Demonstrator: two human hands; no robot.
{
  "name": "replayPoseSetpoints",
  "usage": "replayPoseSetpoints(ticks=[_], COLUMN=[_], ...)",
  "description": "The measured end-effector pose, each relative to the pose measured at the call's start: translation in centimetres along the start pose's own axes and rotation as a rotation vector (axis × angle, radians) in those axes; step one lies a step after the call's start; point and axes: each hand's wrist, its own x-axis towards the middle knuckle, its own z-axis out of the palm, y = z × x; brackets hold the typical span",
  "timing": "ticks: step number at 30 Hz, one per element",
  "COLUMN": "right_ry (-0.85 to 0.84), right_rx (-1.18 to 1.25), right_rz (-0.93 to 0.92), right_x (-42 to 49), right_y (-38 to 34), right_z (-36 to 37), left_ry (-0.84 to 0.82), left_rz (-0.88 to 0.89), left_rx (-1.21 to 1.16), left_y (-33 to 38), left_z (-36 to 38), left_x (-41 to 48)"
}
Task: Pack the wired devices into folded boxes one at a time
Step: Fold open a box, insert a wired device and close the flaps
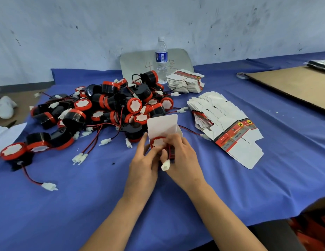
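Left hand (145, 160) fingers are curled round the folded box (163, 125) at frame centre, over the counter (176, 205). Right hand (183, 156) fingers are pinched on the coiled wire (170, 151) of the wired device (158, 142), seated in the box mouth; white connector (165, 165) is seen protruding.

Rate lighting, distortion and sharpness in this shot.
Head view: soft, even light, faint shadows under the left hand and right hand; wide-angle lens bows the table at its far edge; box and wired device look sharp; print on the flat boxes unreadably soft.
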Motion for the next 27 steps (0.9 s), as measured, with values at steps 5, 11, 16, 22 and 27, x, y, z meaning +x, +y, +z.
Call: replayPoseSetpoints(ticks=[5,11,16,22,27], right_ry=[0.407,0.418,0.410,0.229,0.203], right_rx=[0.171,0.331,0.286,0.073,0.106], right_rz=[-0.107,0.037,-0.054,-0.163,-0.093], right_x=[-0.2,0.4,1.4,4.1,5.4], right_y=[0.4,0.2,0.4,0.5,0.3], right_z=[-0.3,-0.7,-1.6,-3.6,-4.5], left_ry=[0.028,0.025,0.021,0.014,-0.002], left_rz=[-0.047,-0.067,-0.060,-0.073,-0.077], left_rx=[0.055,0.043,0.042,0.024,0.012], left_y=[0.7,0.7,0.5,0.3,0.3], left_z=[-0.1,-0.1,0.0,0.0,0.0], left_x=[0.2,0.3,0.3,0.4,0.4])
